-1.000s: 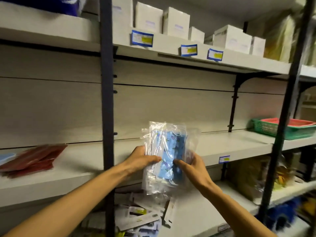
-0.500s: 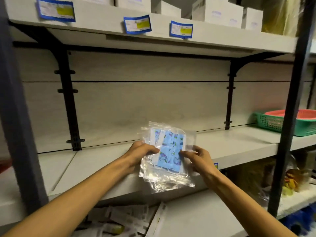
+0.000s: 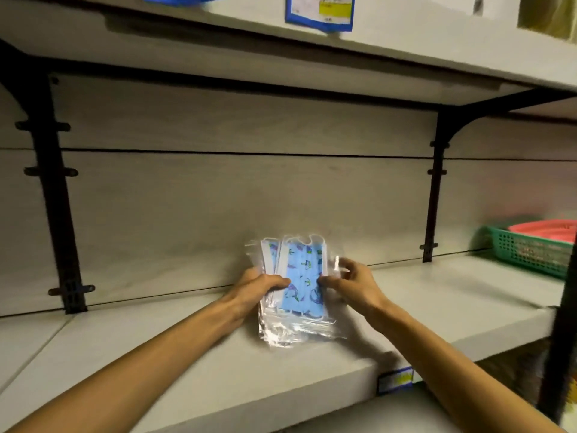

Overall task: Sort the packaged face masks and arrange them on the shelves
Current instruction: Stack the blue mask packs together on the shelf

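Note:
A stack of clear plastic packets with blue printed face masks [image 3: 301, 285] stands tilted on the white middle shelf [image 3: 193, 354], its top leaning toward the back panel. My left hand [image 3: 259, 287] grips the stack's left edge, thumb across the front. My right hand [image 3: 349, 284] pinches the right edge with curled fingers. The bottom of the stack touches the shelf board.
A green mesh basket [image 3: 530, 251] holding a red tray [image 3: 543, 228] sits at the right end of the same shelf. Black brackets [image 3: 434, 195] rise on both sides. The upper shelf [image 3: 406, 48] with blue price labels [image 3: 320, 10] hangs close overhead. A black post [image 3: 562, 323] stands at the right.
Both hands carried the mask stack forward and down, from in front of the shelf edge onto the shelf board. The view moved closer and to the right.

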### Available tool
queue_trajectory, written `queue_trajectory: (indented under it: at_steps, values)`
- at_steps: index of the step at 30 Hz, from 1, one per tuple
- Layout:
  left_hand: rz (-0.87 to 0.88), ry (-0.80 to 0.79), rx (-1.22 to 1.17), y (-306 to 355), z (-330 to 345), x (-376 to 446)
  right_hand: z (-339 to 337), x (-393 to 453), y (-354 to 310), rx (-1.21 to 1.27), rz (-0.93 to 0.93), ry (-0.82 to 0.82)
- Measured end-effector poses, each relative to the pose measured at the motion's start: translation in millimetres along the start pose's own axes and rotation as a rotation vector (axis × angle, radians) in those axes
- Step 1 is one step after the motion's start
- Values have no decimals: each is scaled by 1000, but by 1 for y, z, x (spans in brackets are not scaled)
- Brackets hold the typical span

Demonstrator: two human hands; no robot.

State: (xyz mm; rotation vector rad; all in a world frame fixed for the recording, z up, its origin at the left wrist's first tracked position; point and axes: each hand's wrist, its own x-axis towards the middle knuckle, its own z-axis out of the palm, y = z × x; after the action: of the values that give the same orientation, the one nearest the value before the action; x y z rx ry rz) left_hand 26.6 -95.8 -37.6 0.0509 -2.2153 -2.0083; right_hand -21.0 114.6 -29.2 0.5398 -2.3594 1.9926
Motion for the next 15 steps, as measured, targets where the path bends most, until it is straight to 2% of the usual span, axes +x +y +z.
queue_trajectory:
  at_steps: [4, 7, 11, 15]
  values:
    - [24, 67, -38, -13, -8, 3, 1, 36, 5, -179, 17, -102]
    - [-31, 96, -118, -19, -16, 1, 9, 55, 5, -243, 73, -178]
    - [-162, 99, -231, -13, -19, 1, 18, 73, 9, -172, 92, -302]
    - [-207, 189, -223, -16, -29, 7, 20, 92, 17, -82, 80, -310]
